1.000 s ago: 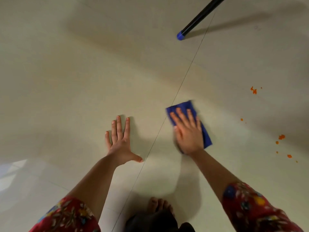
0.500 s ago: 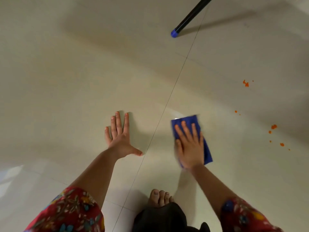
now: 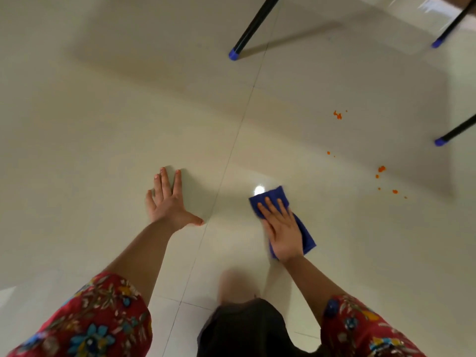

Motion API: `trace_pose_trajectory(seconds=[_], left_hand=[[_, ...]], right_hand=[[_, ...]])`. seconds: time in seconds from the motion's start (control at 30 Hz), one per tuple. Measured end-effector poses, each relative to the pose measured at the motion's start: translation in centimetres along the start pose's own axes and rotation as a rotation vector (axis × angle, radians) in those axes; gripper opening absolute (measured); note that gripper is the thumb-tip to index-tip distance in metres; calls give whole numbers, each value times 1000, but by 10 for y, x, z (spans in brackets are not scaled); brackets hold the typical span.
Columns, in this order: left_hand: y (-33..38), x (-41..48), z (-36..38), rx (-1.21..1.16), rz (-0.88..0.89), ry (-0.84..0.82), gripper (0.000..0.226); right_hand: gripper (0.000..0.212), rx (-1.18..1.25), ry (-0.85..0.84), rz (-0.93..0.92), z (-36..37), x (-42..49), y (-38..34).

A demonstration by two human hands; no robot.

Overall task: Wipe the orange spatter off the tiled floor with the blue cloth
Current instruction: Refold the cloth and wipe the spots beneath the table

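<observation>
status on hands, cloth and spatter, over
Left hand flat on tiled floor, open. Right hand pressing flat on blue cloth. Orange spatter unwiped, off to the cloth's right, apart. Black leg stands just beyond it.

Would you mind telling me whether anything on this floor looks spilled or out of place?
Yes: orange spatter lies in scattered specks on the tiled floor, to the right of the blue cloth, near a black leg. The right hand presses the cloth clear of it.
</observation>
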State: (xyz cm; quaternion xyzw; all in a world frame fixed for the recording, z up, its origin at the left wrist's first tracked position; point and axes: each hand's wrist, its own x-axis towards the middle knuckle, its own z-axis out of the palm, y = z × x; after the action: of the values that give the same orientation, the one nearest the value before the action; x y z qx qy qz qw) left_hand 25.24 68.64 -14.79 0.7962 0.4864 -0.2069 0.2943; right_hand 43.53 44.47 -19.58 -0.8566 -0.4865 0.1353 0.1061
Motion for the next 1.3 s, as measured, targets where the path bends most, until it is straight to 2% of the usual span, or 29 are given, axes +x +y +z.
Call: trace_pose_trajectory(seconds=[0.13,0.2,0.23,0.33,0.4,0.53,0.63,0.8,0.9,1.0,1.07,1.17,1.3], left_hand=[[27,-32,15,1,43,63,93],[45,-47,20,-21,72,27,75],[58,-58,20,-40,88,-14,69],[88,-80,19,-9,125,-138,58],[106,-91,15,37,161,-195,55],[135,-106,9,-7,208,-191,50],[154,-109,13,51,233,-160,51],[199,-98,39,68,252,-174,50],[229,-93,57,-59,267,-142,45],[265,-80,72,-220,280,-176,42],[285,-70,79,-281,305,-199,41],[308,-58,86,-340,342,-237,37],[330,-43,102,-325,402,-238,34]], right_hand=[[38,216,-17,284,-43,-27,18],[34,548,18,416,-71,-28,10],[31,760,97,500,-92,-34,5],[29,1256,328,767,-154,-47,-8],[32,1483,386,831,-196,-59,-10],[39,1679,459,864,-257,-80,2],[43,1692,505,883,-268,-85,27],[34,1746,523,1010,-261,-91,76],[40,1712,525,1069,-239,-99,118],[34,1653,553,1046,-223,-105,154],[29,1524,602,1009,-212,-106,175],[34,1210,693,955,-203,-103,200],[39,711,680,964,-203,-88,243]])
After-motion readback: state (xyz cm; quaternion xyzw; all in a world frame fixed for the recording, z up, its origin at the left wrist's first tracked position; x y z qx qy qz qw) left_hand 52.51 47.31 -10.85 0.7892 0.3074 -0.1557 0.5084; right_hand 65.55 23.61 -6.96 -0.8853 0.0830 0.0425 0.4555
